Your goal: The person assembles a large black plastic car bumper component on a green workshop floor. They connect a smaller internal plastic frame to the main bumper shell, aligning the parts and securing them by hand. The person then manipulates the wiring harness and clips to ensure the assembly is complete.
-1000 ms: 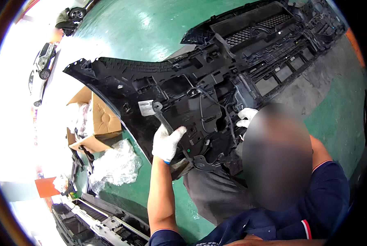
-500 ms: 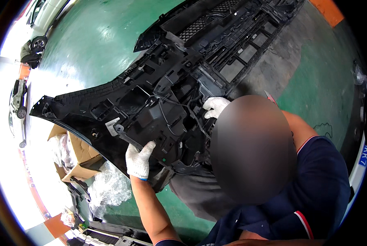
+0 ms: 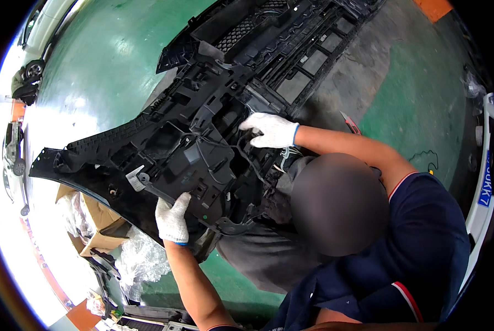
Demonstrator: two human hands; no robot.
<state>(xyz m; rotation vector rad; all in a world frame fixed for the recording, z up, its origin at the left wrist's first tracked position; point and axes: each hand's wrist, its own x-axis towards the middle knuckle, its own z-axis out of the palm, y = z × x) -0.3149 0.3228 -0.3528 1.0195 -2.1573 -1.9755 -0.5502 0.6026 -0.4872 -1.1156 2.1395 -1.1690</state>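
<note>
White glare fills the far left of the room, so the distant car (image 3: 13, 146) and a crouching person (image 3: 19, 83) beside a wheel (image 3: 34, 69) are hard to make out. The floor (image 3: 98, 49) is green and shiny. An open cardboard box (image 3: 104, 238) with clear plastic inside is partly covered by the black car bumper (image 3: 197, 171), and crumpled clear wrap (image 3: 142, 256) lies just beside it.

This bumper lies across the middle of the floor, inner side up, and its upper end is cut off by the frame. The gloved left hand (image 3: 172, 220) is at its near edge, next to a white label (image 3: 135, 177); thumb and fingers are apart, but I cannot tell if they grip a narrow bracket there. Well apart from it, the gloved right hand (image 3: 272, 131) bends its fingers over dark wiring (image 3: 247, 154); whether they pinch something, I cannot see. A dark blurred oval (image 3: 338, 204) stands in the way and hides part of the grey trouser leg (image 3: 263, 259).

Further right, a red pointed tool (image 3: 351, 123) lies beyond the right forearm, on a greyish floor patch (image 3: 346, 83). A black cord (image 3: 423, 157) follows, and a white car (image 3: 479, 215) is cut off at the rim.
</note>
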